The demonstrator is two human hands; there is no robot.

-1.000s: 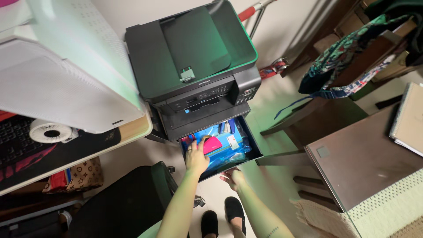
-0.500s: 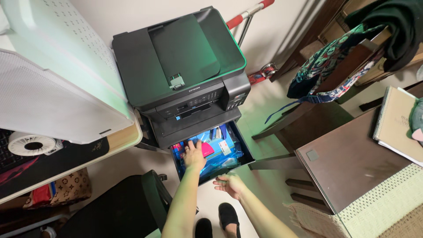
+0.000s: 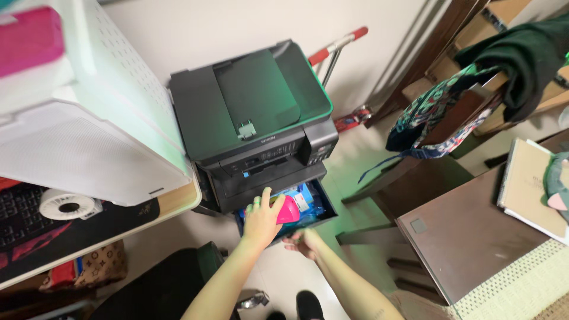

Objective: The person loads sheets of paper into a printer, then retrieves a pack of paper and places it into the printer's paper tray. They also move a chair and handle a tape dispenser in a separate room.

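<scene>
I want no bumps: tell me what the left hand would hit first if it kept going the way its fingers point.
Probably the printer's front tray, just beyond the left hand, which holds a pink thing over the open drawer. Depth is unclear, so this is a guess.

Open drawer (image 3: 325, 208), blue packets (image 3: 303, 200) inside

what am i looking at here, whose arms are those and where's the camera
The single picture comes from a camera worn on a person's head, looking down, so the two bare arms are that person's own. The left hand holds a bright pink rounded plastic object over an open dark drawer, which is full of blue packets. The right hand rests at the drawer's front edge. Above the drawer sits a black boxy printer. To the right stands a brown wooden table with a spiral notebook on it.
</scene>
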